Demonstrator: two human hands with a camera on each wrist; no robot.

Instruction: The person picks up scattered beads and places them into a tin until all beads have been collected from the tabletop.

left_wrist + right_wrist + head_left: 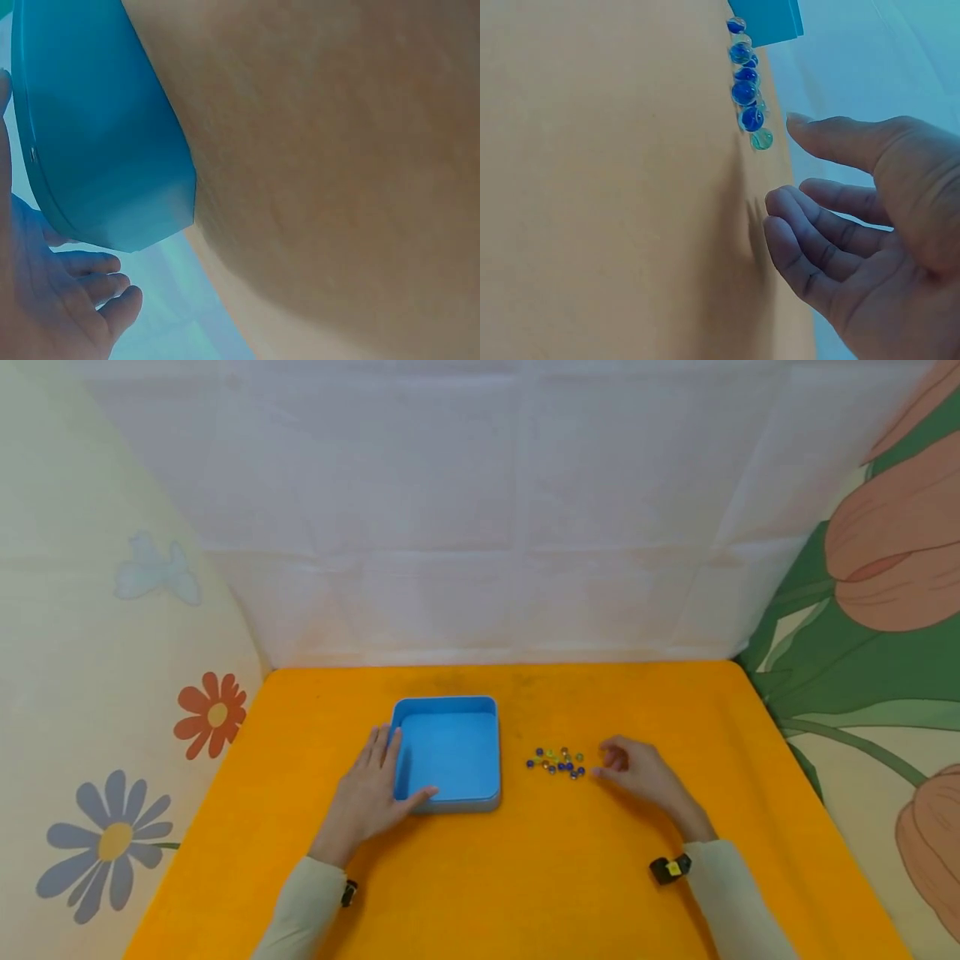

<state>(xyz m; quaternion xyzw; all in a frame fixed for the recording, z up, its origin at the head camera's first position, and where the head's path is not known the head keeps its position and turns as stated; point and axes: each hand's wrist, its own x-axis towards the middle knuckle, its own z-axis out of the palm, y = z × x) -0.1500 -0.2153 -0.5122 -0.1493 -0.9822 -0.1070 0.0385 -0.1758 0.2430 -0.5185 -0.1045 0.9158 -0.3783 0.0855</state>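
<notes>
A square blue plastic box (447,752) without a lid stands on the table, its inside bare. Along its left side lies my left hand (367,797), fingers extended against the wall and thumb across the front rim corner. The left wrist view shows the box wall (105,135) with the hand (52,300) beside it. Several glass marbles (561,767), blue, amber and greenish, lie loosely grouped to the right of the box. Just right of them hovers my right hand (637,770), fingers loosely bent and holding nothing. In the right wrist view, its thumb is apart from the marbles (744,93).
An orange cloth covers the table (495,893). Behind it hangs a white sheet (480,527), with flower-printed cloths (112,693) at the left and right sides. Both wrists carry a dark strap; the right one (669,869) has a small yellow-marked device.
</notes>
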